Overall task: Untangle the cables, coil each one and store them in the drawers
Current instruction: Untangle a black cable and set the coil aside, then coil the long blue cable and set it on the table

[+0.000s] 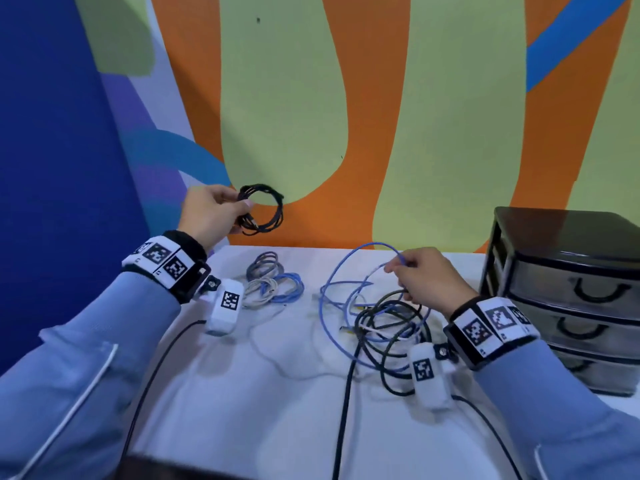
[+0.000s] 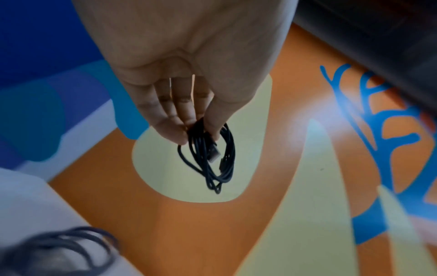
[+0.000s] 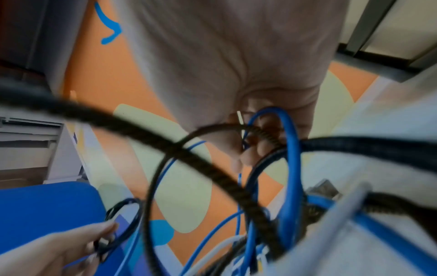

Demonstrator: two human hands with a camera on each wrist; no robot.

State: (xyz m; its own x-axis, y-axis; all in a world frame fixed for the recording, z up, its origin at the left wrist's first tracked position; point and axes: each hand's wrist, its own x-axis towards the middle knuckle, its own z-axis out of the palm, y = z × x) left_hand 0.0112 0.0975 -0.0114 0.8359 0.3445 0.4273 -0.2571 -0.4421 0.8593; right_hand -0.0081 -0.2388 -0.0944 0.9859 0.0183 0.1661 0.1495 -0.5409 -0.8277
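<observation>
My left hand (image 1: 211, 211) holds a small coiled black cable (image 1: 265, 209) in the air above the table's far left, pinched between thumb and fingers (image 2: 179, 128); the coil (image 2: 210, 156) hangs below them with a plug end showing. My right hand (image 1: 420, 275) pinches a thin blue cable (image 1: 349, 268) and lifts its loop out of a tangle of black braided, blue and white cables (image 1: 388, 327). In the right wrist view the blue cable (image 3: 289, 149) and a black braided cable (image 3: 179, 147) cross my fingers. The black drawer unit (image 1: 568, 292) stands at the right, drawers closed.
Several coiled cables, grey, white and blue (image 1: 272, 282), lie together on the white table (image 1: 242, 393) near my left wrist. A painted wall rises behind the table. Thin black leads run from both wrist cameras toward the table's front edge.
</observation>
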